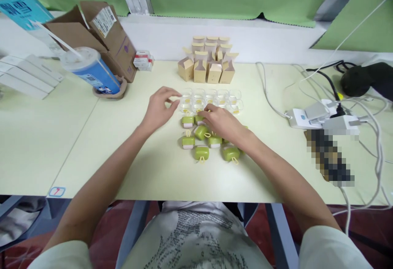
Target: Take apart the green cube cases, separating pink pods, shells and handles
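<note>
1. My left hand (159, 107) is at the left end of the clear cups (222, 96), thumb and forefinger spread with a gap between them.
2. My right hand (225, 123) hangs over the front cups and nearest green cases (202, 152) — I can't tell whether its fingertips pinch anything.
3. Five cups make the back row; my right hand partly covers the front row.
4. I count seven green cases before the cups, plus bits of others behind my right wrist.
5. Beyond the cups, four beige boxes (200, 73) stand foremost — more behind, flaps up.
</note>
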`<control>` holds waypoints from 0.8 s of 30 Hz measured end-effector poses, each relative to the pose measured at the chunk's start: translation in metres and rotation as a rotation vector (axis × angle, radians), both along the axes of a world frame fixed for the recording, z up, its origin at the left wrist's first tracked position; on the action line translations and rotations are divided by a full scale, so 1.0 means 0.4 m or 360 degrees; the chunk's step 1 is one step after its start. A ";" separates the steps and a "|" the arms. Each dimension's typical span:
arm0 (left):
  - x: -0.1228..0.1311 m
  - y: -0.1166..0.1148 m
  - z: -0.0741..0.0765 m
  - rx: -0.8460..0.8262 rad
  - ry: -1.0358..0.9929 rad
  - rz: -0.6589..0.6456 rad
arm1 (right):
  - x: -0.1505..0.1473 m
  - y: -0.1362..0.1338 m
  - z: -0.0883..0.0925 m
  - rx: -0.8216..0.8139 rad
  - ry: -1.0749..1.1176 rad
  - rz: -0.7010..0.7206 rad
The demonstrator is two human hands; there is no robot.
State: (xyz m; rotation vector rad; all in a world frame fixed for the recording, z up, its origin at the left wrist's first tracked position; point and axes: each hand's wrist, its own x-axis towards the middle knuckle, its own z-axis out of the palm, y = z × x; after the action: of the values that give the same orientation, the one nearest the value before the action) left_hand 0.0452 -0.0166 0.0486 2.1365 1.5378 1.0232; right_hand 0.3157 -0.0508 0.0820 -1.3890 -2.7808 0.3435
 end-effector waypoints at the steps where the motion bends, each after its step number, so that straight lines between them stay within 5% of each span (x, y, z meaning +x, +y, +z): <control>1: 0.005 0.040 0.009 -0.0062 0.0028 0.0035 | 0.002 0.000 0.001 -0.0010 0.0032 0.0001; 7: 0.047 0.205 -0.002 -0.0637 -0.0244 0.0218 | 0.013 -0.004 0.042 0.0023 -0.0027 -0.0113; 15: 0.049 0.200 -0.032 -0.0620 -0.0294 0.0174 | 0.022 -0.035 0.104 0.0038 -0.0007 -0.0210; 24: 0.052 0.200 -0.027 -0.0560 -0.0133 0.0154 | -0.048 -0.107 0.077 -0.0088 -0.0351 -0.0078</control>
State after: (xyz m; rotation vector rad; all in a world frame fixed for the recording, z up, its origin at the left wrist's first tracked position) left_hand 0.0660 0.0634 0.0380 1.7747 1.6536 0.7899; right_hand 0.2963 -0.0936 0.1127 -1.5960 -2.9231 0.2840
